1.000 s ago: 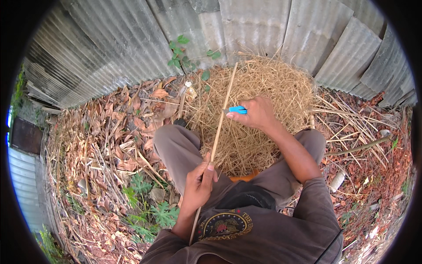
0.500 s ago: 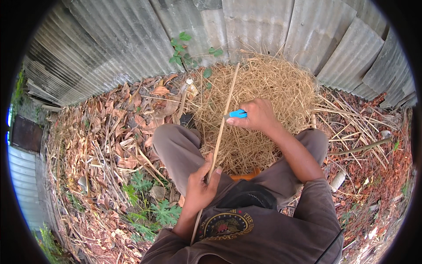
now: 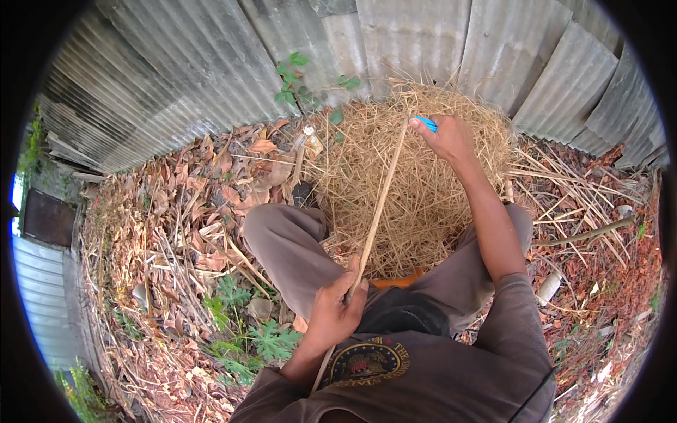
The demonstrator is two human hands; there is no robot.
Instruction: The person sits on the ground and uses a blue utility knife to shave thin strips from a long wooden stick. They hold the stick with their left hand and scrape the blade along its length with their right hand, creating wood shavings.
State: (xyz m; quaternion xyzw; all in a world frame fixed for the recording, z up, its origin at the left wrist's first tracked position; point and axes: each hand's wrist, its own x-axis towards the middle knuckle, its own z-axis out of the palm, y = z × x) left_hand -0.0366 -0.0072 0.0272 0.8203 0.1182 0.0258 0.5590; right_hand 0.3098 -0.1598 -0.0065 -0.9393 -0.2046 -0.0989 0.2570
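Observation:
A long, thin, pale strip of split wood or cane [image 3: 384, 190] slants from my lap up over the straw heap. My left hand [image 3: 334, 311] is closed around its lower part, close to my body, with the tail passing beside my forearm. Out at the strip's far end, my right hand [image 3: 449, 138] grips a small blue-handled cutter knife [image 3: 426, 124]. The blade touches or nearly touches the strip's tip; it is mostly hidden here by the thumb and the strip.
A heap of dry straw-like shavings [image 3: 423, 201] lies between my bent legs. Corrugated metal sheets [image 3: 303, 42] stand beyond it. Dry leaves [image 3: 204, 211] spread on the left, thin cut sticks [image 3: 578, 201] on the right. Green plants [image 3: 271, 340] grow by my left knee.
My right hand has moved away from me with the cutter knife, from midway along the strip to its far end. The strip tilts further right; my left hand has shifted slightly right and nearer me.

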